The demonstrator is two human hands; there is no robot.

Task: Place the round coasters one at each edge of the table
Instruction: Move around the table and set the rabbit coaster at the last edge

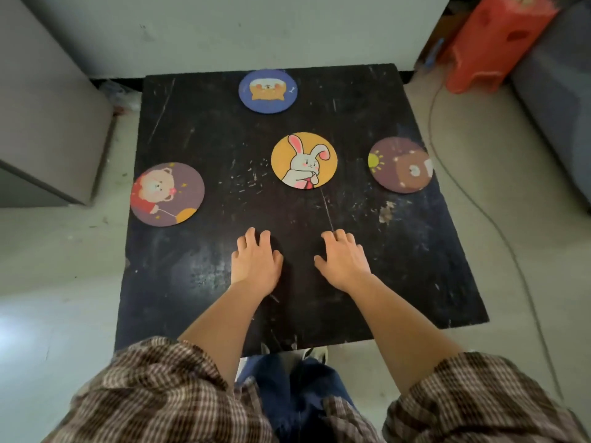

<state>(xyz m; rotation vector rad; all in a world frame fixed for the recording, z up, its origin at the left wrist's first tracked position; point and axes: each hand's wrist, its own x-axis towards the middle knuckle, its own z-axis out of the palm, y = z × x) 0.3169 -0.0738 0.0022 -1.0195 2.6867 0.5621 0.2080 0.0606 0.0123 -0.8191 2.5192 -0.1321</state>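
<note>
Round coasters lie on a scratched black table. A blue one with an orange animal sits at the far edge. A purple bear coaster overhangs the left edge slightly. A dark purple coaster with a brown bear and sun lies at the right edge. A yellow rabbit coaster rests near the middle. My left hand and my right hand lie palm down on the table nearer me, fingers slightly curled, holding nothing, a short way in front of the rabbit coaster.
A grey cabinet stands left of the table. An orange plastic stool and a grey sofa edge are at the right. A thin cable runs along the floor on the right. A white wall backs the table.
</note>
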